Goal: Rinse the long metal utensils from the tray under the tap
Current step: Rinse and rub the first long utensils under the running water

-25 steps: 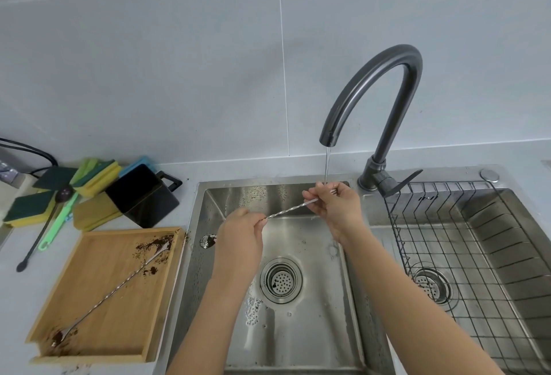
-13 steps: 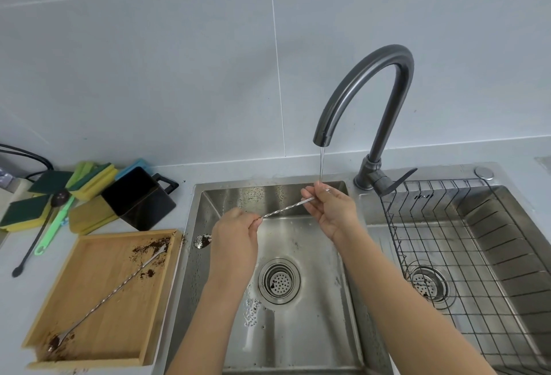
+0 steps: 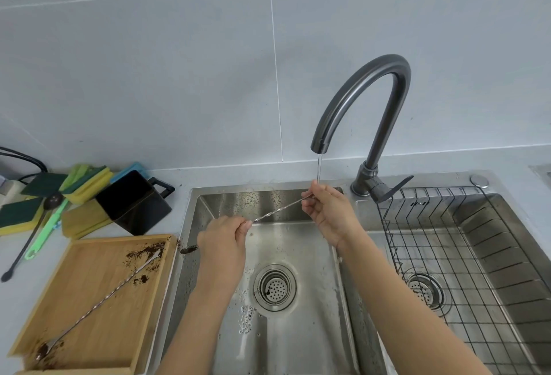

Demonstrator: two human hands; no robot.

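I hold a long twisted metal bar spoon (image 3: pixel 278 210) across the left sink basin (image 3: pixel 298 339). My left hand (image 3: pixel 223 243) grips its lower part, and its dirty bowl end (image 3: pixel 187 249) sticks out past that hand over the sink edge. My right hand (image 3: pixel 328 213) pinches the upper end right under the thin stream of water from the dark curved tap (image 3: pixel 363 100). A second long twisted utensil (image 3: pixel 101 300) lies diagonally in the wooden tray (image 3: pixel 32 315) on the left, with brown grounds at both of its ends.
A black square cup (image 3: pixel 131 201), green and yellow sponges (image 3: pixel 83 181), a black spoon (image 3: pixel 26 243) and a green brush (image 3: pixel 47 231) lie behind the tray. A black wire rack (image 3: pixel 447 255) sits in the right basin. The left basin's drain (image 3: pixel 274 288) is below my hands.
My hands keep the same grip on the utensil under the running water; only small shifts of hands and view show. The tray utensil has not moved.
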